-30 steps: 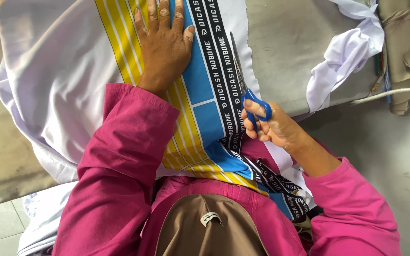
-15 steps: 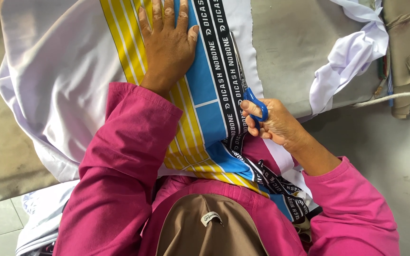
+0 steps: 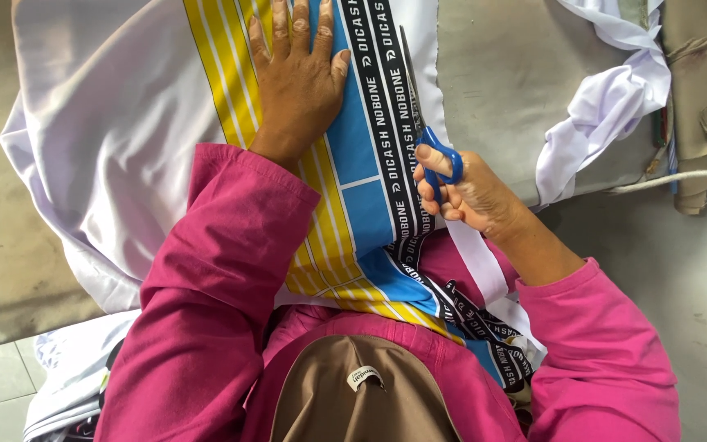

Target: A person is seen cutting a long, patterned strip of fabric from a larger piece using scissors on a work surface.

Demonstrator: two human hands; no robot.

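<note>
While pressing flat on the printed fabric (image 3: 370,205), left hand (image 3: 296,78) spread open — right hand (image 3: 468,192), just right of it, gripping blue-handled scissors (image 3: 427,139).

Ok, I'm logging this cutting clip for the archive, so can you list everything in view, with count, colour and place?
Printed fabric: one, white with yellow, blue and black lettered stripes, spread over the work surface and the lap.
Scissors: one pair, blue handles, metal blades lying along the black stripe.
Loose cloth: one bunch, white, upper right on the surface.
Work surface: one, grey padded, under the fabric.
Rolled material: one bundle, tan, far right edge.
Cord: one, white, right side.
Cap: one, brown, bottom centre.
Sleeves: two, pink.
Left hand: flat on the fabric, pressing it.
Right hand: fingers through the scissor handles.
</note>
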